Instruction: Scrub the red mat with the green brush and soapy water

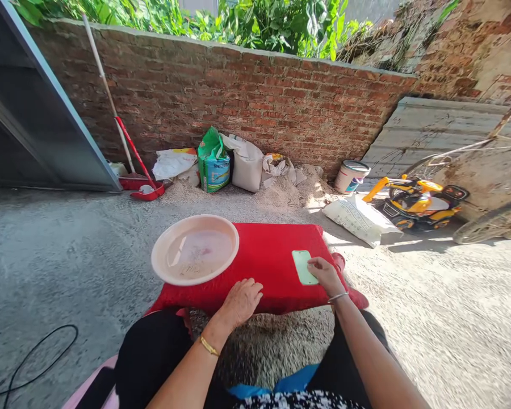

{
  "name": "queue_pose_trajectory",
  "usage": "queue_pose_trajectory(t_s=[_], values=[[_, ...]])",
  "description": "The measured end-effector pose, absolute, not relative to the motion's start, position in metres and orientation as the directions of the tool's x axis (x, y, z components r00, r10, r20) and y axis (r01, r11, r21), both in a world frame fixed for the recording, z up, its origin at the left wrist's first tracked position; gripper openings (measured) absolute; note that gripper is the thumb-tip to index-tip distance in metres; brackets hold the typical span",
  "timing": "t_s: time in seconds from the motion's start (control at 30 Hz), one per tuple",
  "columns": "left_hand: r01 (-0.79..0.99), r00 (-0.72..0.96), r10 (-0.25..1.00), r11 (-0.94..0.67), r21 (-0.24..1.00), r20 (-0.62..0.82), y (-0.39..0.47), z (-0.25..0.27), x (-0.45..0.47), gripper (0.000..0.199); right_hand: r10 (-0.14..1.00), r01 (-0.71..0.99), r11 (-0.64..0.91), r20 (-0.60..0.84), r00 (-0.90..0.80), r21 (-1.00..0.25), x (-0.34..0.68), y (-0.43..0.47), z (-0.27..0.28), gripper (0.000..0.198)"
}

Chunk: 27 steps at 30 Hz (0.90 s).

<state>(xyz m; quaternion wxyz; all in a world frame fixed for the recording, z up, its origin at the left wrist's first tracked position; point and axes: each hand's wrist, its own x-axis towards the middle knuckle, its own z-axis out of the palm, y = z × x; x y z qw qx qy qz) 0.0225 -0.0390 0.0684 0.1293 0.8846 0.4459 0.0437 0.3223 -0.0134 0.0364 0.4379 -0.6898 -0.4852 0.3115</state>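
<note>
A red cloth (pixel 269 255) covers a low table in front of my knees. On its right part lies a flat, pale green rectangular piece (pixel 301 266) with rounded corners and small dark dots near its ends. My right hand (pixel 325 275) is at the right edge of this piece, thumb and fingertips closed in a pinch on it. My left hand (pixel 243 299) rests on the front edge of the cloth, palm down with its fingers stretched out, holding nothing. Beyond it, at the table's left, stands a round, pale pink basin (pixel 158 262) with water in it.
Against the brick wall (pixel 247 91) stand a green bag (pixel 213 162), a white sack (pixel 246 167) and a red dustpan (pixel 147 194). To the right are a bucket (pixel 348 177), a sack (pixel 357 218) and a yellow toy digger (pixel 426 201). A black cable (pixel 40 349) lies at left.
</note>
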Motion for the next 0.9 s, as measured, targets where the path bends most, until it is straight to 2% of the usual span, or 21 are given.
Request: queue_pose_trajectory(t_s=[0.13,0.2,0.27,0.37,0.43,0.53,0.6,0.73,0.9], values=[[0.839,0.489,0.868,-0.495,0.224,0.085,-0.023,0.048,0.019,0.03,0.998,0.479,-0.036,-0.003,0.069,-0.877,0.271,0.012,0.028,0.029],[0.851,0.464,0.874,-0.486,0.201,0.146,-0.015,0.032,0.017,0.034,0.997,0.602,-0.036,0.01,0.073,-0.798,0.263,0.014,0.024,0.025],[0.856,0.451,0.866,-0.488,0.168,0.218,-0.01,0.017,0.015,0.039,0.988,0.733,-0.005,0.108,0.108,-0.68,0.26,0.008,0.022,0.025],[0.861,0.432,0.844,-0.49,0.133,0.317,-0.006,0.001,0.014,0.043,0.967,0.844,0.126,0.254,0.012,-0.522,0.254,-0.009,0.021,0.034],[0.864,0.427,0.835,-0.49,0.117,0.348,-0.006,-0.003,0.014,0.042,0.962,0.885,0.168,0.268,-0.051,-0.435,0.245,-0.021,0.022,0.04],[0.863,0.438,0.826,-0.497,0.093,0.354,-0.007,-0.003,0.015,0.041,0.965,0.938,0.138,0.257,-0.055,-0.319,0.232,-0.031,0.025,0.042],[0.859,0.447,0.82,-0.504,0.083,0.357,-0.007,-0.001,0.016,0.04,0.972,0.946,0.109,0.233,-0.038,-0.304,0.226,-0.03,0.027,0.037],[0.857,0.443,0.814,-0.507,0.087,0.376,-0.006,-0.001,0.016,0.039,0.975,0.923,0.101,0.219,-0.019,-0.371,0.212,-0.015,0.032,0.032],[0.857,0.449,0.799,-0.511,0.059,0.401,-0.004,-0.002,0.017,0.037,0.964,0.922,0.233,0.2,-0.176,-0.311,0.204,0.017,0.037,0.033]])
